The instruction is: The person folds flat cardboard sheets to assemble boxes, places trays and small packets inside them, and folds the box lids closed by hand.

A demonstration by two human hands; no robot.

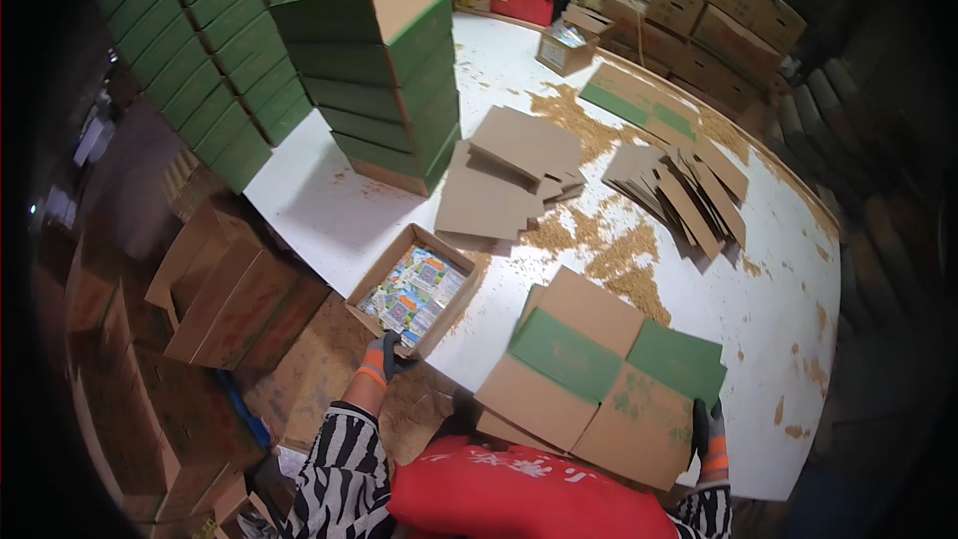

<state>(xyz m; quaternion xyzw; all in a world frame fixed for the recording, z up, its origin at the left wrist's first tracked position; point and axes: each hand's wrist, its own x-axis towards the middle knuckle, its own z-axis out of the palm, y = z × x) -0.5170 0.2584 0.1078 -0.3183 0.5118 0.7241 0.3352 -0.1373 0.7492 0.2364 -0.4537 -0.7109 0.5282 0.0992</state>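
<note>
My left hand (391,357), in a dark glove with an orange cuff, is at the near end of an open cardboard box (458,299) filled with colourful printed packets (419,288). Its fingertips reach over the box's near wall, and whether they grip it I cannot tell. On the right, my right hand (703,427), gloved alike, has its fingers at the right edge of a flattened green and brown carton (554,397). This carton lies at the near edge of the white table, against the red apron (524,490). Part of the right hand is hidden by the carton.
A stack of green cartons (382,82) stands at the table's back left. Loose cardboard sheets (486,195), a fanned pile of cardboard pieces (673,195) and sawdust-like shavings (629,262) lie on the white table (778,337). Brown boxes (232,299) stand on the left, and a small box (565,52) stands at the back.
</note>
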